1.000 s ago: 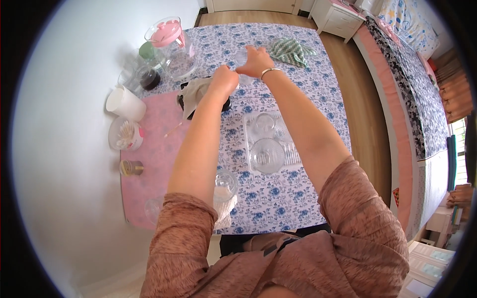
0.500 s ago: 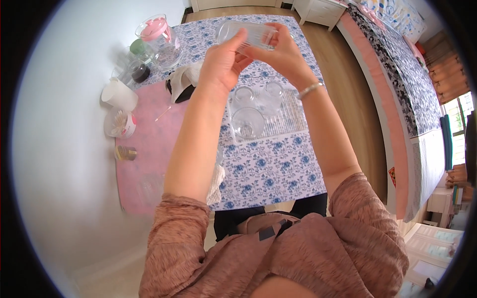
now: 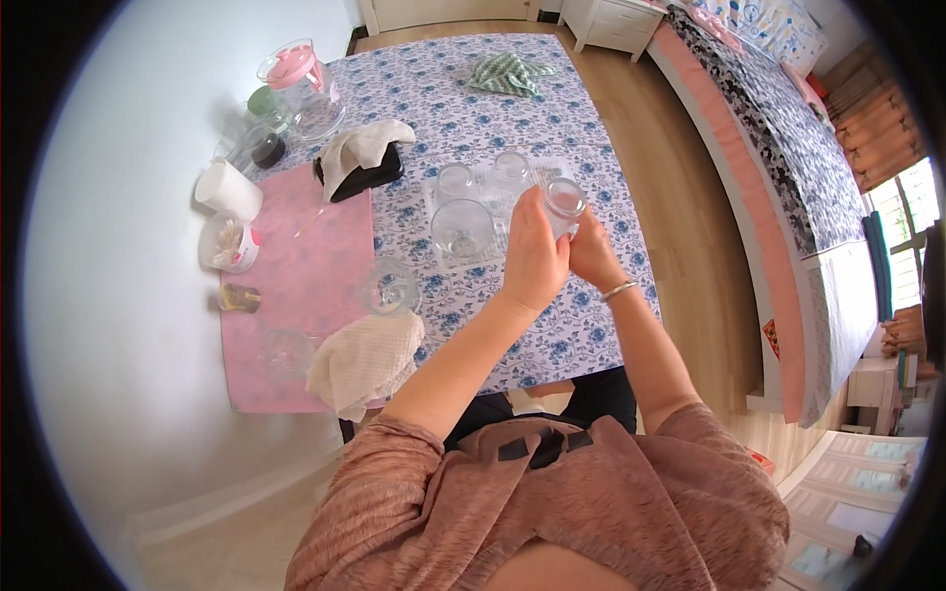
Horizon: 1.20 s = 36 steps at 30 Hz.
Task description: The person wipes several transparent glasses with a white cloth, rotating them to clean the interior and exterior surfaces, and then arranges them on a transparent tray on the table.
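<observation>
Both my hands are closed around a clear drinking glass [image 3: 565,200], which shows its thick round base or rim toward me. My left hand [image 3: 535,254] wraps it from the left, and my right hand [image 3: 593,252] from the right. They hover at the right side of a clear ribbed tray [image 3: 488,258]. In that tray stand a large glass bowl or cup [image 3: 462,229] and two smaller glasses, one at the back left [image 3: 455,179] and one at the back [image 3: 510,167]. My fingers hide the lower part of the held glass.
Left of the tray are a clear glass dish [image 3: 391,288], a cream cloth [image 3: 367,364] and a pink mat [image 3: 296,256]. Farther back stand a black box [image 3: 370,177] under a tissue, a pink-lidded pitcher [image 3: 305,89] and a white cup [image 3: 229,190]. A green checked cloth [image 3: 507,74] lies at the far edge.
My hands have brought the glass down and toward me from the table's far side, turning it from lying sideways to more upright. The green checked cloth has come into sight.
</observation>
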{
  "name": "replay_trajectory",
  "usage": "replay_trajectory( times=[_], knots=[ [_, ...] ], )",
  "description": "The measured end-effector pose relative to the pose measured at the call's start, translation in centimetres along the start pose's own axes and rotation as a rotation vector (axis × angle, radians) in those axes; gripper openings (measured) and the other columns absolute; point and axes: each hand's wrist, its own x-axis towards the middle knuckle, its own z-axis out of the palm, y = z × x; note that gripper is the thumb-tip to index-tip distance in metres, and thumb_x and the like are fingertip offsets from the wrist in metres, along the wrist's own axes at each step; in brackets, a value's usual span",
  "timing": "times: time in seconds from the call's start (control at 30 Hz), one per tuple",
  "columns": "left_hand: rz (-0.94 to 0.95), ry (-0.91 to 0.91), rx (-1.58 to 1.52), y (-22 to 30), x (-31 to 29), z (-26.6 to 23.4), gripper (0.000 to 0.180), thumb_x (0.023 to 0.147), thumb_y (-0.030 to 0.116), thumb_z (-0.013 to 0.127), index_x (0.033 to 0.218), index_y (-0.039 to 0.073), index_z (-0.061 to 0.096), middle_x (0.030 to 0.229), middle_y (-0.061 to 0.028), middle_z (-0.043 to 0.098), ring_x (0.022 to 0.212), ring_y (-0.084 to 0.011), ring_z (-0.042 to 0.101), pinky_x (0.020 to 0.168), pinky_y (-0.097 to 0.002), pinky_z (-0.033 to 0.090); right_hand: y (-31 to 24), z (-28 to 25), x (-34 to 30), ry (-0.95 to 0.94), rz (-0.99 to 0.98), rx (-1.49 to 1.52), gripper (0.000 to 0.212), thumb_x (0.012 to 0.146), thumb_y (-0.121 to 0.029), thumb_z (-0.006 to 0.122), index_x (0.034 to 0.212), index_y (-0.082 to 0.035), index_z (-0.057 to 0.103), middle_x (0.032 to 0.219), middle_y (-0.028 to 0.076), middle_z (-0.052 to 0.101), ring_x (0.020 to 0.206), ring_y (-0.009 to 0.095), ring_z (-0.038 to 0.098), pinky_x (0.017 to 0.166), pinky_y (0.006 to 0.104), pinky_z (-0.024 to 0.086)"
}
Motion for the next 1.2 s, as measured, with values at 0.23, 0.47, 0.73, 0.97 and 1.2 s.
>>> replay_trajectory(
  times=[0.23, 0.47, 0.73, 0.97, 1.2],
  knots=[
    [-0.092, 0.049, 0.110, -2.8, -3.2, 2.1, 0.063, 0.077, 0.005, 0.052, 0.125, -0.012, 0.016, 0.125, -0.0317, 0.025, 0.115, -0.0440, 0.031, 0.096, -0.0408, 0.030, 3.6, 4.2, -0.1, -0.026, 0.435, 0.249, 0.069, 0.067, -0.025, 0.068, 0.121, 0.002, 0.035, 0.107, 0.023, 0.052, 0.098, 0.035, 0.052, 0.081, 0.0364, 0.043],
    [-0.258, -0.016, 0.040, -2.8, -4.8, 0.8, 0.052, 0.082, 0.010, 0.049, 0.121, -0.012, 0.023, 0.104, -0.0229, 0.048, 0.096, -0.0356, 0.047, 0.090, -0.0412, 0.033, 0.0, 3.9, -0.7, 0.066, 0.201, -0.225, 0.085, 0.058, -0.041, 0.074, 0.122, 0.001, 0.036, 0.115, 0.021, 0.049, 0.105, 0.033, 0.048, 0.087, 0.0361, 0.040],
    [-0.185, -0.057, 0.307, -3.8, -5.7, -0.1, 0.048, 0.083, 0.025, 0.049, 0.116, -0.006, 0.033, 0.104, -0.0196, 0.049, 0.098, -0.0341, 0.047, 0.089, -0.0473, 0.032, -0.1, 4.1, -0.8, -0.005, 0.263, -0.239, 0.088, 0.056, -0.046, 0.074, 0.121, 0.001, 0.038, 0.114, 0.019, 0.050, 0.103, 0.031, 0.051, 0.083, 0.0356, 0.043],
    [-0.126, -0.021, 0.305, -4.1, -6.0, -0.2, 0.046, 0.084, 0.025, 0.049, 0.113, -0.008, 0.036, 0.108, -0.0217, 0.048, 0.099, -0.0345, 0.047, 0.089, -0.0460, 0.033, 0.9, 3.3, -0.8, 0.079, 0.272, 0.170, 0.075, 0.057, -0.031, 0.077, 0.114, 0.002, 0.041, 0.107, 0.018, 0.054, 0.096, 0.026, 0.055, 0.078, 0.0332, 0.047],
    [-0.022, -0.115, 0.372, -3.9, -6.9, -1.2, 0.047, 0.077, 0.014, 0.054, 0.114, -0.008, 0.036, 0.114, -0.0255, 0.042, 0.107, -0.0390, 0.041, 0.095, -0.0475, 0.028, -1.5, -3.3, 0.7, -0.184, 0.156, 0.037, 0.066, 0.060, -0.024, 0.072, 0.114, -0.001, 0.042, 0.101, 0.017, 0.055, 0.092, 0.025, 0.056, 0.079, 0.0332, 0.045]
  ],
)
